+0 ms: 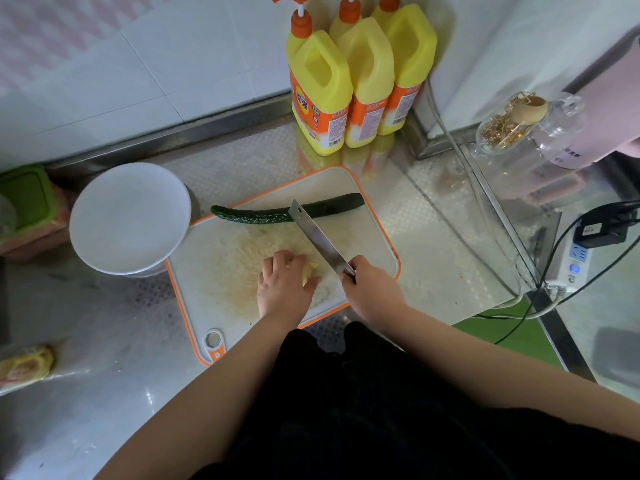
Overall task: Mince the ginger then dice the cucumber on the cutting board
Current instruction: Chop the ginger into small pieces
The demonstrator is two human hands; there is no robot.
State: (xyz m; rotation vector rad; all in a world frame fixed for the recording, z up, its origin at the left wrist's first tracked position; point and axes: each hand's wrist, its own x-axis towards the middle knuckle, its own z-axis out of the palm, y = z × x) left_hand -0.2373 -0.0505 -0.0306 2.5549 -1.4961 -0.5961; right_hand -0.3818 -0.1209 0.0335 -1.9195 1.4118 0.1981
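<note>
Here, a small yellow piece of ginger [309,271] sits on the orange-rimmed cutting board [374,244], tucked under the curled fingers [277,263] of the left hand [282,284], which press it down. Just to the right of those fingers, the right hand [369,284] grips a cleaver [317,235], its blade angled away beside the ginger. The cucumber [287,213] lies whole beyond both hands, lengthwise across the board's far edge.
</note>
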